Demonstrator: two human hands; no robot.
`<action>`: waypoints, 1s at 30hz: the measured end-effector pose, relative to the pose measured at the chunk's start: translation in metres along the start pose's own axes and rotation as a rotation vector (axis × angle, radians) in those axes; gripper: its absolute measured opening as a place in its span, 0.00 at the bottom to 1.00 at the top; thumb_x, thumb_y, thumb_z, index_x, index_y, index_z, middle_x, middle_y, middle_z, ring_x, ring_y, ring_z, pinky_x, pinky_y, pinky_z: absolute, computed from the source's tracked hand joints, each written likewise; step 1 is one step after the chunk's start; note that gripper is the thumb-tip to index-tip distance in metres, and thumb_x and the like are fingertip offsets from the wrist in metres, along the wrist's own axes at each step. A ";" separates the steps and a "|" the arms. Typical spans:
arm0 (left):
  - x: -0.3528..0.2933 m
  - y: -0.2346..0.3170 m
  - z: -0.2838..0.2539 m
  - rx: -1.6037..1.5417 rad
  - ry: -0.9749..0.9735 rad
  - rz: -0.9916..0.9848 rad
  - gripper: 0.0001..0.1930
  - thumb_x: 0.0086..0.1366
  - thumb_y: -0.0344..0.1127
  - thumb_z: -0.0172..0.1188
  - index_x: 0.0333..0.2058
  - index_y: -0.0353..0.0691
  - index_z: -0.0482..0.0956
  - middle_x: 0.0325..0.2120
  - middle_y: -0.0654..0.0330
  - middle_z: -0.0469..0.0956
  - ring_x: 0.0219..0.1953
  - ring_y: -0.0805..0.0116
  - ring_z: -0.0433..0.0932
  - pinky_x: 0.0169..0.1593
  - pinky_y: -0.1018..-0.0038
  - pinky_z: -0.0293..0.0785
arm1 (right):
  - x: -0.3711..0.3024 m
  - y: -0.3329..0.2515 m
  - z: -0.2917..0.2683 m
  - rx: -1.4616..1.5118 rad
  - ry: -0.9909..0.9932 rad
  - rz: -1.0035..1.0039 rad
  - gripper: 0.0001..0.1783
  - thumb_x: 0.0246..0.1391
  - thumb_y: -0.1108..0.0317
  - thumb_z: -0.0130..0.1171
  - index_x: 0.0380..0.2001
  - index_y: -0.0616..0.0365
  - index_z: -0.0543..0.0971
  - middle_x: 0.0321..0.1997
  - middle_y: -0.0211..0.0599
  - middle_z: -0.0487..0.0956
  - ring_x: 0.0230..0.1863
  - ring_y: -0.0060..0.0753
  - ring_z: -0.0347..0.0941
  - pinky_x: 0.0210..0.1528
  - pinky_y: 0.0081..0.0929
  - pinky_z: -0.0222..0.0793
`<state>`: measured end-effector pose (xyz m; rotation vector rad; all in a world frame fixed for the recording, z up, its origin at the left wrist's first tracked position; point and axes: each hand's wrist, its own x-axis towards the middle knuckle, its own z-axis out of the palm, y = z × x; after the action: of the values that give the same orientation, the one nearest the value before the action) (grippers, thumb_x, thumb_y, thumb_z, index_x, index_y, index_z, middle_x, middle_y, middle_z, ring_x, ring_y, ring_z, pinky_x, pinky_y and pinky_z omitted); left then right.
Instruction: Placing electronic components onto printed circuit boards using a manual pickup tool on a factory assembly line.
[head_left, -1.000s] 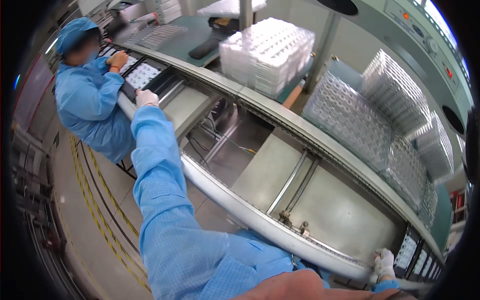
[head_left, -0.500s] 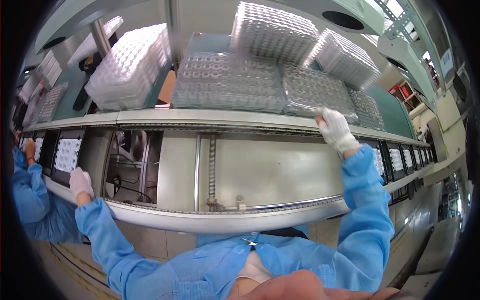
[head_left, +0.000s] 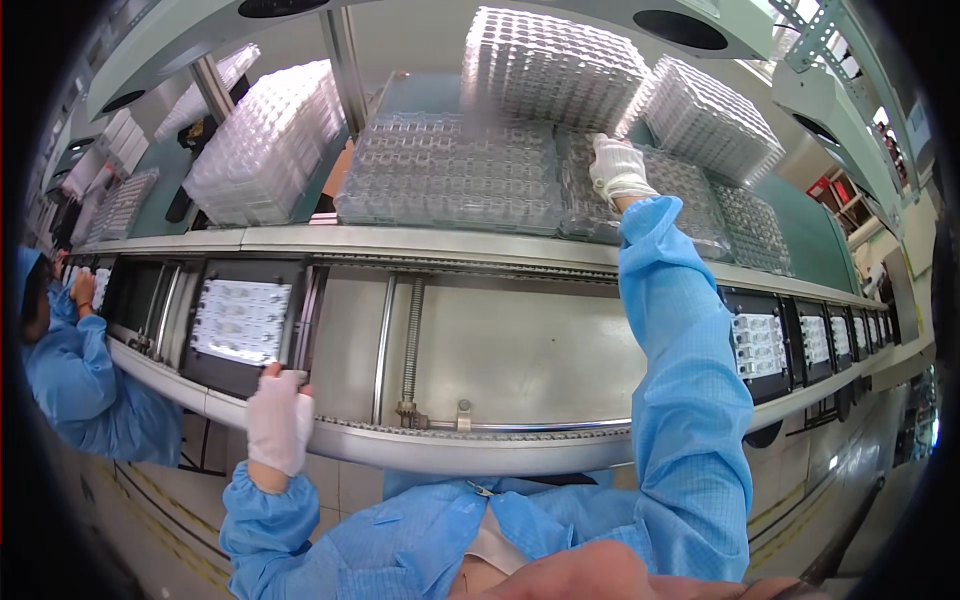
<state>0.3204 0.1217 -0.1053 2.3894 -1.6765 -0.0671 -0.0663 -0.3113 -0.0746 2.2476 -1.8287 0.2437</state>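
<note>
On the conveyor (head_left: 480, 455), left of centre: a black carrier (head_left: 250, 268) lies across the two rails, a white ribbed panel (head_left: 240, 318) set on its face.
Left glove: our left hand (head_left: 280, 415), in white, reaches up from the near side, its fingertips at the carrier's near right corner. We cannot tell whether those fingers pinch the edge or only rest against it.
Right glove: our right hand (head_left: 620, 168), also in white, is stretched across the line to the clear tray (head_left: 690, 195) on the far side, over its back left part. Its fingers look bent, but we cannot tell whether they pinch anything.
Green desk (head_left: 805, 240): beyond the far rail, it carries the clear tray, with a wider clear tray (head_left: 450, 180) just to the left and tall stacks of trays (head_left: 550, 65) behind.
Mid-line: to the right of our carrier, a metal rod (head_left: 384, 350) and a coiled shaft (head_left: 412, 335) run crosswise above a pale metal plate (head_left: 540, 345).
Right end: more black carriers (head_left: 788, 340) with white panels stand in a row, receding from us.
Far left: a co-worker in blue (head_left: 85, 375) bends toward the line, a hand (head_left: 83, 288) beside another white panel.
</note>
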 end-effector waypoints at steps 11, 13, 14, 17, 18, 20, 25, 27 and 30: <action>0.001 0.135 -0.012 -0.220 -0.702 0.602 0.22 0.63 0.44 0.62 0.55 0.47 0.76 0.61 0.40 0.68 0.46 0.40 0.80 0.52 0.55 0.78 | -0.006 0.021 0.013 0.212 0.247 -0.147 0.24 0.54 0.74 0.53 0.55 0.45 0.79 0.43 0.46 0.83 0.47 0.49 0.80 0.54 0.43 0.74; 0.014 0.149 0.002 -0.281 -0.800 0.729 0.24 0.64 0.44 0.62 0.57 0.45 0.74 0.62 0.40 0.67 0.49 0.41 0.80 0.53 0.56 0.77 | -0.022 0.012 0.005 0.440 0.271 -0.233 0.24 0.54 0.74 0.54 0.55 0.46 0.79 0.39 0.44 0.83 0.44 0.48 0.80 0.51 0.42 0.74; 0.023 0.153 0.015 -0.463 -0.725 0.937 0.26 0.64 0.44 0.62 0.59 0.44 0.72 0.61 0.40 0.69 0.50 0.42 0.79 0.54 0.57 0.76 | -0.036 0.005 0.001 0.529 0.366 -0.341 0.27 0.52 0.76 0.56 0.57 0.48 0.77 0.33 0.45 0.79 0.37 0.48 0.77 0.44 0.40 0.73; 0.075 0.167 0.012 -0.578 -0.730 1.120 0.26 0.65 0.43 0.61 0.60 0.43 0.72 0.55 0.45 0.75 0.54 0.47 0.77 0.57 0.61 0.74 | -0.083 -0.020 -0.015 0.659 0.368 -0.441 0.28 0.51 0.78 0.57 0.58 0.50 0.76 0.33 0.44 0.79 0.37 0.47 0.77 0.43 0.40 0.73; 0.102 0.165 0.010 -0.507 -0.512 1.100 0.24 0.65 0.40 0.60 0.58 0.42 0.74 0.52 0.47 0.78 0.52 0.48 0.78 0.57 0.61 0.74 | -0.099 -0.021 -0.020 0.661 0.366 -0.442 0.28 0.51 0.78 0.57 0.58 0.50 0.76 0.33 0.44 0.79 0.37 0.47 0.77 0.43 0.40 0.73; 0.187 0.148 0.053 -0.336 0.113 1.069 0.20 0.58 0.29 0.57 0.51 0.41 0.77 0.38 0.50 0.82 0.44 0.48 0.80 0.51 0.60 0.77 | -0.131 -0.024 -0.028 0.645 0.348 -0.512 0.30 0.49 0.81 0.58 0.58 0.52 0.76 0.33 0.42 0.78 0.36 0.45 0.76 0.42 0.39 0.73; 0.327 0.097 0.033 -0.118 0.357 0.643 0.19 0.57 0.23 0.53 0.47 0.44 0.81 0.36 0.51 0.83 0.42 0.50 0.80 0.49 0.61 0.77 | -0.197 -0.021 -0.034 0.713 0.224 -0.447 0.30 0.47 0.82 0.59 0.56 0.53 0.77 0.32 0.40 0.77 0.35 0.44 0.75 0.41 0.39 0.73; 0.351 0.083 0.044 -0.094 0.341 0.687 0.18 0.57 0.24 0.54 0.46 0.44 0.81 0.34 0.52 0.82 0.40 0.49 0.80 0.48 0.61 0.77 | -0.208 -0.023 -0.030 0.768 0.128 -0.400 0.30 0.46 0.82 0.60 0.56 0.53 0.77 0.32 0.40 0.77 0.35 0.44 0.75 0.40 0.38 0.72; 0.362 0.084 0.040 -0.016 0.253 0.709 0.17 0.58 0.27 0.54 0.46 0.44 0.81 0.35 0.49 0.82 0.43 0.47 0.79 0.50 0.59 0.77 | -0.222 -0.030 -0.023 0.779 0.216 -0.460 0.36 0.38 0.85 0.59 0.56 0.52 0.78 0.30 0.36 0.76 0.32 0.39 0.73 0.38 0.36 0.71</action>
<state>0.3627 -0.2500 -0.0951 1.5782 -2.2461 0.3179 -0.0826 -0.0906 -0.1156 2.8891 -1.1583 1.2197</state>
